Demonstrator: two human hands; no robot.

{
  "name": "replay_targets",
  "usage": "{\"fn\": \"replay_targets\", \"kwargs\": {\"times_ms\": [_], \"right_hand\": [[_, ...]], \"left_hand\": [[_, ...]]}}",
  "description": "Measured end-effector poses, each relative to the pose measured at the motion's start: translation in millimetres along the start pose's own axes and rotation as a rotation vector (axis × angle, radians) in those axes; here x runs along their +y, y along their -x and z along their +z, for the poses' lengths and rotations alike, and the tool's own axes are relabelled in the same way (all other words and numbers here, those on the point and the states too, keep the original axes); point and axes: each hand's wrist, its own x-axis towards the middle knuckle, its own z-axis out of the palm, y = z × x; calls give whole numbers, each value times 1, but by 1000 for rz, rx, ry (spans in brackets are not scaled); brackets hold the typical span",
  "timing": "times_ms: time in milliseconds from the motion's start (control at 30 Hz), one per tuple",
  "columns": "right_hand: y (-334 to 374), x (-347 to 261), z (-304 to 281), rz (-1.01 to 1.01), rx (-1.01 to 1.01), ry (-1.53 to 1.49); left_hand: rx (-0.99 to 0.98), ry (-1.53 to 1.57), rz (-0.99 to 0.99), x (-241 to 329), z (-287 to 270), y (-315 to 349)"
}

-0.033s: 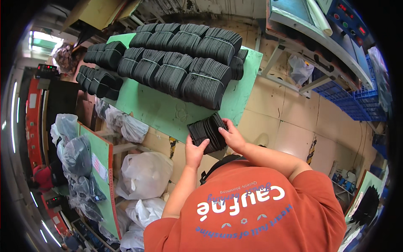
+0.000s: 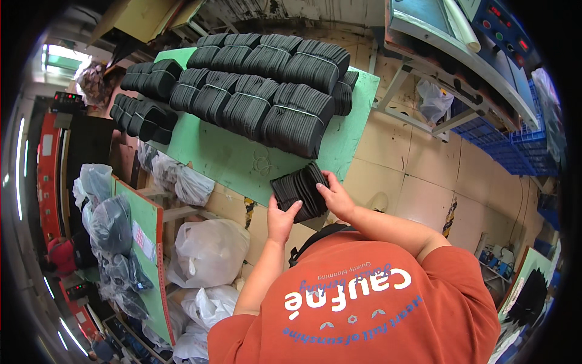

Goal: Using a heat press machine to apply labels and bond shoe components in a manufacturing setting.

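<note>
Between my two hands I hold a small stack of flat black pieces (image 2: 300, 189) on edge, at the near edge of the green table (image 2: 212, 151). My left hand (image 2: 282, 219) grips its left and near side, thumb lying over the front. On the right end, my right hand (image 2: 334, 195) presses with its fingers closed round the stack. The pieces look like fabric or foam; their exact kind cannot be made out. Beyond my hands, tied bundles of similar black pieces (image 2: 297, 118) stand in two rows, bound with pale bands. A loose pale band (image 2: 262, 162) lies on the tabletop.
Smaller black bundles (image 2: 151, 79) stand at the table's far left. Bagged goods (image 2: 209, 252) sit left of me, beside a second green board (image 2: 148, 267). A machine with a control panel (image 2: 500, 27) stands at far right, above blue crates (image 2: 485, 136). Tiled floor (image 2: 424, 182) lies right of the table.
</note>
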Motion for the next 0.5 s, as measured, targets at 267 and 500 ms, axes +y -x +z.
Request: {"fn": "replay_targets", "kwargs": {"times_ms": [267,500], "right_hand": [[2,-5,-3,0,18,-54],[0,3,-10,49,-20,-212]], "left_hand": [[-1,154,-47,5,-2,4],[16,45,10,7,4,7]]}}
